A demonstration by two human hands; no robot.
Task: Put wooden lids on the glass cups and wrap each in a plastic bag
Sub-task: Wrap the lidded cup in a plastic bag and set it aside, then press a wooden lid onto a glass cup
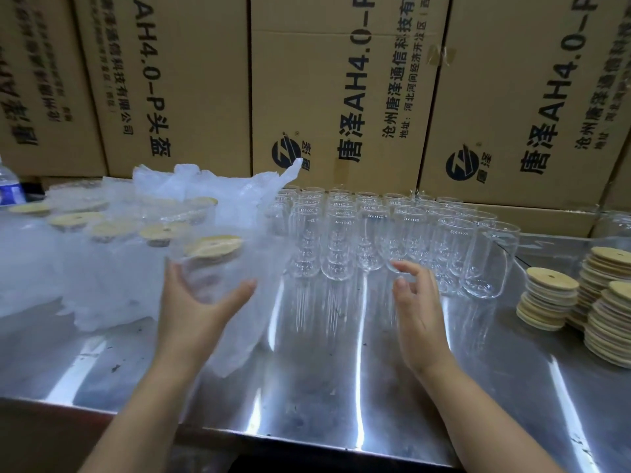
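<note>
My left hand (194, 302) grips a glass cup (211, 268) topped with a wooden lid (213, 249) and covered by a clear plastic bag (246, 322) whose loose end hangs down to the table. My right hand (418, 308) hovers to the right with relaxed fingers, holding nothing, just in front of several rows of bare glass cups (372, 233). Stacks of wooden lids (549, 298) stand at the right. Several lidded, bagged cups (102, 227) sit at the left.
The work surface is a shiny steel table (324, 370) with its front edge near me. Loose plastic bags (211, 186) pile up behind the wrapped cups. Cardboard boxes (341, 90) wall off the back. A water bottle (8, 189) stands at far left.
</note>
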